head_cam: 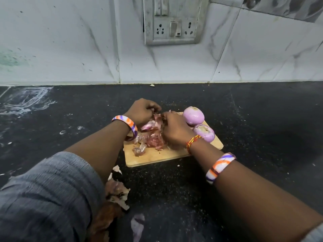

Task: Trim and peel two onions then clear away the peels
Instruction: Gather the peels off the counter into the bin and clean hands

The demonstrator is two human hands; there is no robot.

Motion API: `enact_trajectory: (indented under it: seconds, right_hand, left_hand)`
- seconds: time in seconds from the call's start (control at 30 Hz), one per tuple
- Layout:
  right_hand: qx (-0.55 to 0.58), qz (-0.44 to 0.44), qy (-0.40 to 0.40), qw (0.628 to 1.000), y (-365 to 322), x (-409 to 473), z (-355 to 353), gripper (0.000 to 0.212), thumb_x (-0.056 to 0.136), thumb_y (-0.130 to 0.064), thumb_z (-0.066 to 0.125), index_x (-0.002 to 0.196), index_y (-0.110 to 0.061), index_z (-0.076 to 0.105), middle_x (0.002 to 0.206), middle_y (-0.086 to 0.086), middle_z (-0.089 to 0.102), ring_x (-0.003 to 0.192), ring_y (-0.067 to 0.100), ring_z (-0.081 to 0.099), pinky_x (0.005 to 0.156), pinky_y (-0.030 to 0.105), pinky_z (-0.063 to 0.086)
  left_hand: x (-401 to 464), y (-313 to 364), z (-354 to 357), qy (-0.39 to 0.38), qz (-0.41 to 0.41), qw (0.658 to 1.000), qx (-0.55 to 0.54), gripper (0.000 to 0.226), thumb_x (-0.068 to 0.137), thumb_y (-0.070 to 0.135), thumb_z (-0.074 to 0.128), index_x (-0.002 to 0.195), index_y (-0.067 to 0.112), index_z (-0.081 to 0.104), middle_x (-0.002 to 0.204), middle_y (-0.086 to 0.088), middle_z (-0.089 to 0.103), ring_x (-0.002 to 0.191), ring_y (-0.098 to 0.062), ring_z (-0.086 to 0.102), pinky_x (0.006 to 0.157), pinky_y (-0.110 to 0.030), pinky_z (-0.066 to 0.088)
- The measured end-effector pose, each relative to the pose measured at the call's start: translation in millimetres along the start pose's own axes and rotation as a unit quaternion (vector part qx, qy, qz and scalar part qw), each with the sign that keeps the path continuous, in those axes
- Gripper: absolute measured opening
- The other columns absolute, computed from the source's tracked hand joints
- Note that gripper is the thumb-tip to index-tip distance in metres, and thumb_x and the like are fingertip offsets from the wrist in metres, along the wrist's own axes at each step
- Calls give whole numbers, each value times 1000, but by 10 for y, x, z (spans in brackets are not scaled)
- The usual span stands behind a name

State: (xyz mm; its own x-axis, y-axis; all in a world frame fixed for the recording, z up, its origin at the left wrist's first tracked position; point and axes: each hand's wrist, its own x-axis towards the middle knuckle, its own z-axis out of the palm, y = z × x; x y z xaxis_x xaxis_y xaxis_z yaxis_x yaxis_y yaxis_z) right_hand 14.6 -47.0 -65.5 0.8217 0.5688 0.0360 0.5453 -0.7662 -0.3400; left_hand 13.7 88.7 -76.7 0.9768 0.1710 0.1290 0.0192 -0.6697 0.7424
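Two peeled onions sit on the right side of a wooden cutting board (157,158). The far onion (193,115) is pale purple and round, with its top cut flat. The near onion (204,132) lies just beside it, touching or almost touching, and its end is cut flat too. Both are bare, with no dry skin on them.

A heap of onion peels (153,135) lies on the left and middle of the board, pink and papery. The left hand (141,111) is at the far side of the heap with its fingers curled down into the peels. The right hand (174,130) is on the right side of the heap, fingers curled and closed on peels too. The two hands nearly meet above the heap.

Each arm wears a striped bangle in orange, purple and white: the left bangle (125,126) and the right bangle (220,166). The right wrist also has a red and yellow thread (192,142). A grey sleeve (45,194) is pushed up on the left arm.

The board lies on a black speckled counter (262,119). More peels (117,189) lie on the counter near the left elbow, and one purple piece (138,222) lies closer still.

On the white marble wall is a grey switch plate (174,21) with sockets. No writing can be read anywhere.
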Motion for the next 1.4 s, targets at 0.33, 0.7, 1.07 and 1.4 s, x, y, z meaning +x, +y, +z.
enact_trajectory:
  seconds: [0.33,0.7,1.07,1.4]
  right_hand:
    - [217,-101,47,970,-191,-523,17,37,77,7,59,107,-13,68,108,3,69,95,12,59,81,15,46]
    - [11,128,-65,990,-144,472,234,78,92,-60,30,149,-9,15,154,23,11,143,37,7,115,44,8]
    - [329,-114,-158,924,-610,138,329,27,96,-11,45,112,2,62,99,19,69,70,8,60,64,17,46]
    - [-238,77,-90,964,-186,612,127,60,99,-47,22,133,-5,47,143,22,38,134,36,34,112,55,17]
  left_hand:
    - [-617,104,-327,49,15,978,-204,31,94,33,46,96,11,68,81,-10,69,73,-14,66,73,-23,53]
    - [-540,-127,-361,155,-94,983,-16,45,100,33,27,105,3,60,115,-22,61,110,-33,55,90,-34,39]
    - [-395,-432,-597,173,-97,979,-52,38,100,35,26,85,13,52,96,-11,53,93,-22,49,82,-28,31]
    - [-369,-412,-398,128,-91,987,28,44,100,35,24,88,5,53,99,-21,60,92,-31,54,74,-29,32]
